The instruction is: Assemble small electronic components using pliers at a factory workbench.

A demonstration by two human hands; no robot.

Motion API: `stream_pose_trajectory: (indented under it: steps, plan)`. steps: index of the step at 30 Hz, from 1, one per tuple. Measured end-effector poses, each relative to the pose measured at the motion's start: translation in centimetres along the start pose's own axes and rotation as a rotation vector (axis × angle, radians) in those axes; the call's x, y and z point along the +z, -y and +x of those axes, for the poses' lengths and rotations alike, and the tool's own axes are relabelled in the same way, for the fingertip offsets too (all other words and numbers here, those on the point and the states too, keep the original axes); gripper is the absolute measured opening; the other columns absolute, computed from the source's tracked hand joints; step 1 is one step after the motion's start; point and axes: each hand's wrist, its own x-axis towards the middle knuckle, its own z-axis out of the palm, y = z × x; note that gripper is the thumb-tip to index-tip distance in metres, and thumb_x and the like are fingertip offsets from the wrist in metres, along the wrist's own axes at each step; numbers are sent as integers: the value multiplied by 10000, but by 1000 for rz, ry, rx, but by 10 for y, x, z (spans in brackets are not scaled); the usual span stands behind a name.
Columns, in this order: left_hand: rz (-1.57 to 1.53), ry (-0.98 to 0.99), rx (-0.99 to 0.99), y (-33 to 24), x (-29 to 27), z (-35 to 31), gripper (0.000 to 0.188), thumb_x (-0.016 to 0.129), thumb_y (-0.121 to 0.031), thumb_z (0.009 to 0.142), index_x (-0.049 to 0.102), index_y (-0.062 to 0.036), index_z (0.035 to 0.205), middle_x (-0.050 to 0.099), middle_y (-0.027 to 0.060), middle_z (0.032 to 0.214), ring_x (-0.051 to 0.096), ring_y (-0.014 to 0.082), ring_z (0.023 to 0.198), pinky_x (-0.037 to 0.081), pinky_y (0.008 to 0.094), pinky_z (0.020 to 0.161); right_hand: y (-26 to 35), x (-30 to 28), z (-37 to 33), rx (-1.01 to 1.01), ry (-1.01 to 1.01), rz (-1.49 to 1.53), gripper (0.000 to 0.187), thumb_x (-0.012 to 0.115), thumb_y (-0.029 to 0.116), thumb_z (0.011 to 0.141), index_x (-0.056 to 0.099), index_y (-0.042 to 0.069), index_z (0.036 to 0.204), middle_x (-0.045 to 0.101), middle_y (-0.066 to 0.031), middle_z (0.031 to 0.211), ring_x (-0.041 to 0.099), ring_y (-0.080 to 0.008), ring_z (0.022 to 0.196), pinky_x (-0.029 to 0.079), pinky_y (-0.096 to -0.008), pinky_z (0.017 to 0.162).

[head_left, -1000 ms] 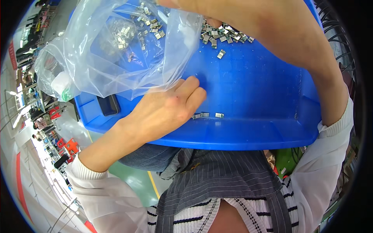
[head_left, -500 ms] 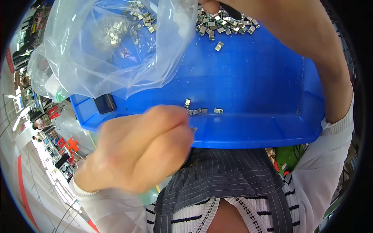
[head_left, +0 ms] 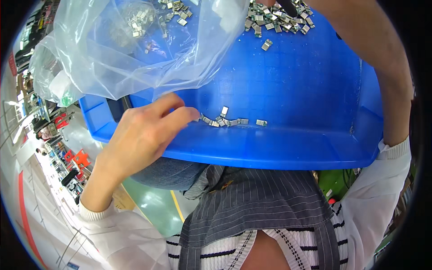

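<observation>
My left hand [head_left: 150, 130] is over the near left part of a blue plastic tray [head_left: 297, 85], thumb and finger curled together. Its fingertips touch the left end of a loose row of small metal connectors [head_left: 231, 122] with green boards. Whatever the pinch holds is hidden. At the top edge, partly cut off, my right hand [head_left: 320, 6] has a dark slim object [head_left: 287, 6] at its fingers, beside a heap of the same connectors [head_left: 280, 21]. One connector [head_left: 267, 44] lies apart from that heap.
A clear plastic bag [head_left: 135, 74] covers the tray's left side, with more connectors in and beneath it. A dark phone-like object [head_left: 118, 108] lies by the tray's left wall. Red stools [head_left: 82, 158] stand on the floor beyond, at left.
My left hand has moved left and away from my body, down to the row's left end. More of the row shows now. My right hand stays by the heap; the view has shifted slightly.
</observation>
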Motion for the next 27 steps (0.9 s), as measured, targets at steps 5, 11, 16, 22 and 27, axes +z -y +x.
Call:
stream_pose_trajectory:
  steps: [5, 11, 16, 22, 27]
  plan:
    - [45, 182, 10, 25, 17, 5, 178, 580, -53, 770, 528, -95, 935, 498, 43, 860, 516, 190, 581, 433, 283, 528, -4, 16, 14, -18, 16, 92, 167, 533, 134, 834, 517, 40, 698, 506, -27, 523, 401, -115, 391, 298, -214, 359]
    - [145, 178, 221, 36, 25, 21, 126, 559, -88, 777, 455, -108, 845, 431, 24, 794, 508, 176, 571, 436, 294, 503, 34, 22, 6, 42, -22, 126, 151, 541, 129, 835, 520, 37, 717, 509, -26, 532, 405, -115, 400, 303, -212, 371]
    - [94, 113, 328, 43, 34, 28, 131, 555, -87, 772, 447, -113, 841, 426, 18, 805, 510, 168, 585, 439, 287, 502, 26, 16, 4, 57, -68, 148, 140, 547, 125, 836, 522, 35, 733, 512, -25, 541, 409, -114, 407, 307, -211, 381]
    - [24, 105, 363, 44, 44, 27, 134, 550, -71, 771, 444, -112, 843, 420, 14, 805, 513, 170, 592, 436, 285, 496, -11, 8, 3, -11, -157, 165, 127, 555, 121, 837, 524, 32, 752, 515, -24, 550, 414, -114, 415, 312, -208, 393]
    - [13, 144, 340, 46, 38, 16, 159, 564, -49, 758, 456, -113, 856, 450, 9, 847, 499, 182, 583, 432, 286, 491, -29, 8, -7, -18, -161, 202, 117, 562, 117, 838, 526, 30, 768, 517, -23, 558, 417, -114, 422, 316, -207, 403]
